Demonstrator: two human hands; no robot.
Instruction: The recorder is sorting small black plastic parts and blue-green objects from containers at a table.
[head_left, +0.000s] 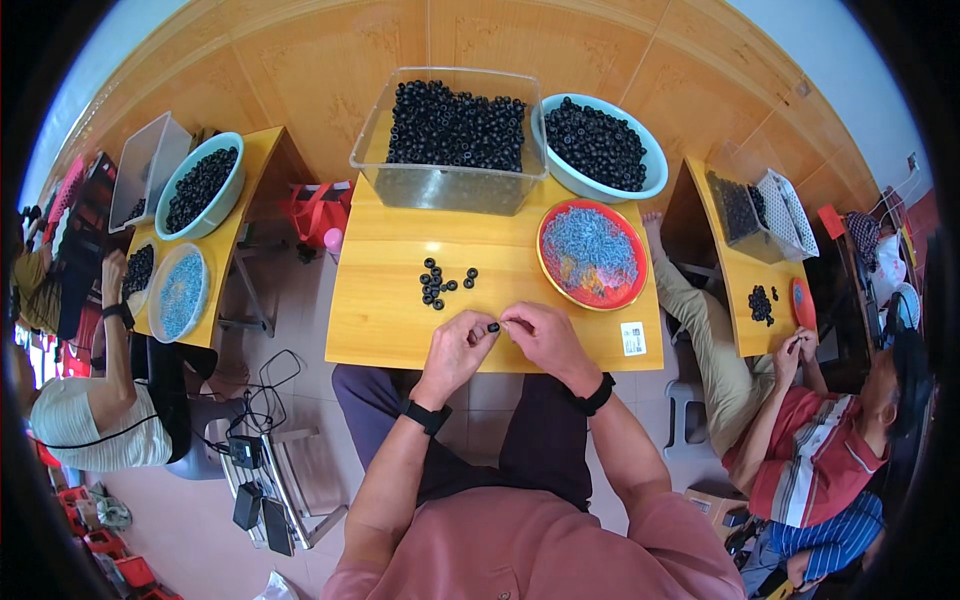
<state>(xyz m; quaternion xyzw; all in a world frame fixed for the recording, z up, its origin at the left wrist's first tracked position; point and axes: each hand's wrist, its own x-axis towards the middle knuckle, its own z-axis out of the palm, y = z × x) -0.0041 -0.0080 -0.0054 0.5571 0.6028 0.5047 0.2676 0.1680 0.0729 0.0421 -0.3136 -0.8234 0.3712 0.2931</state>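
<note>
Over the near edge of the wooden table [385, 315], both my hands meet close together. My left hand [458, 345] is closed, with a small black ring-shaped part [493, 327] pinched at its fingertips. Right beside it, my right hand [550, 342] has thumb and forefinger pressed together; whatever lies between them is too small to make out. Just beyond my left hand lie several loose black ring-shaped parts [436, 282]. Farther right stands a red dish [612, 298] heaped with small blue pieces [590, 238].
At the table's back are a clear plastic bin [445, 190] and a light blue bowl [655, 178], both full of black parts. A white label [633, 338] sits at the right front corner. Co-workers sit at side tables, left [105, 415] and right [800, 450]. Cables [265, 400] hang over a stool [290, 480].
</note>
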